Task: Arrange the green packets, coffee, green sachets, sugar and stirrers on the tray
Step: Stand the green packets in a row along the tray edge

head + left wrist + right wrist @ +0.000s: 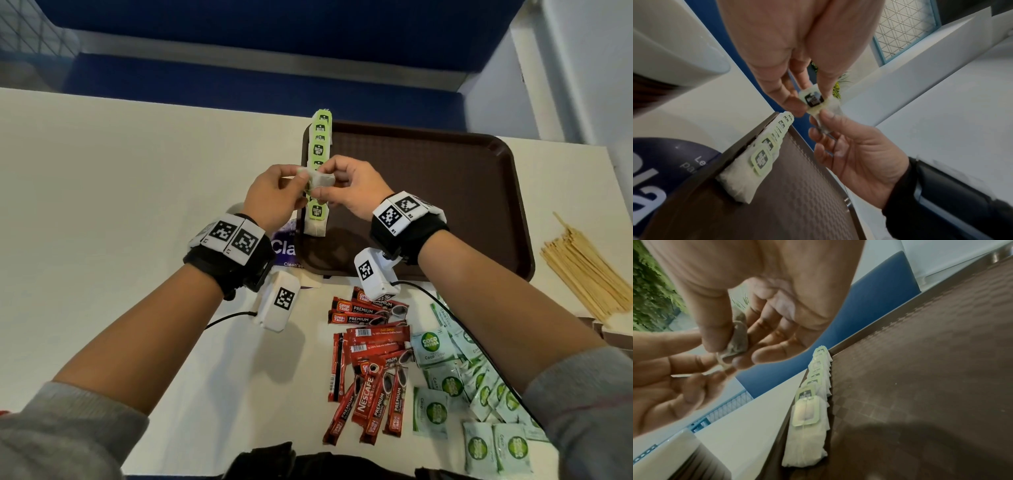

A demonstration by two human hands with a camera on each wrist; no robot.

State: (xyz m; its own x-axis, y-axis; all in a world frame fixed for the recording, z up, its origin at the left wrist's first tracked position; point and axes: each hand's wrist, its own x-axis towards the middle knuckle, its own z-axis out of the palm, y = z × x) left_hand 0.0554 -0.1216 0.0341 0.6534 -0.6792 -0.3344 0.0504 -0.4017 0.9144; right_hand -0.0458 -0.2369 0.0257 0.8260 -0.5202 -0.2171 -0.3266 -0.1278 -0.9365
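Observation:
Both hands hold one small white tea packet with a green tag just above the brown tray's left side. My left hand pinches the tag end, and my right hand pinches the pouch. Below them a row of several green-tagged packets lies overlapped along the tray's left rim. Red coffee sticks lie piled on the table near me, with green-and-white sugar sachets to their right. A bundle of wooden stirrers lies right of the tray.
A purple pack sits partly under the tray's near left corner. Wrist-camera cables trail over the sachets. A blue bench runs beyond the white table's far edge. The tray floor right of the packet row is bare.

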